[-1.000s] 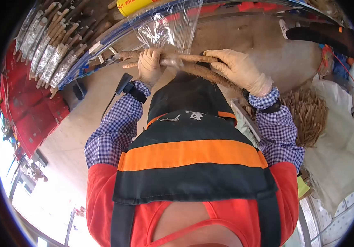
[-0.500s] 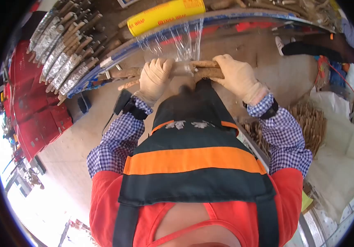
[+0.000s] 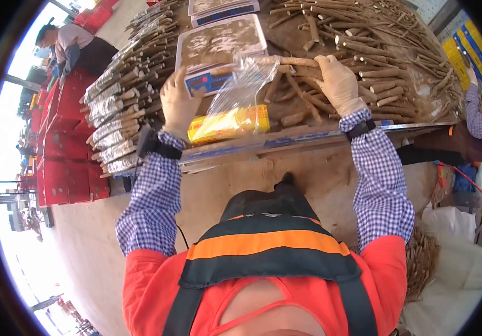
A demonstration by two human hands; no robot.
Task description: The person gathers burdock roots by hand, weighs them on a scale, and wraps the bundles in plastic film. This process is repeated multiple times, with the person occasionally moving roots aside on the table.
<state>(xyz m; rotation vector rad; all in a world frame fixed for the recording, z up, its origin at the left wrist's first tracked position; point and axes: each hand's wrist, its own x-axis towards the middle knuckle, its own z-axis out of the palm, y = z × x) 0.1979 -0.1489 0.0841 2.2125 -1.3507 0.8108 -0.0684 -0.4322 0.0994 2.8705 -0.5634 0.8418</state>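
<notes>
The right hand's grip (image 3: 337, 84) pinches the end of a brown stick (image 3: 301, 61), held over the counter (image 3: 308, 133); the left hand (image 3: 179, 103) is spread, its contact unclear. Clear film (image 3: 246, 78) runs from the yellow roll (image 3: 246, 120) to the stick, so wrapping seems in hand; the next move calls for even tension. The scale tray (image 3: 224, 42) looks shiny brown; the red crates' (image 3: 67, 168) contents are hidden.

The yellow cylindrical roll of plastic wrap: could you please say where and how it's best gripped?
Probably around its right end, from the near side: the yellow roll lies crosswise, left end beside the left hand, clear plastic film leading off its far side.
</notes>
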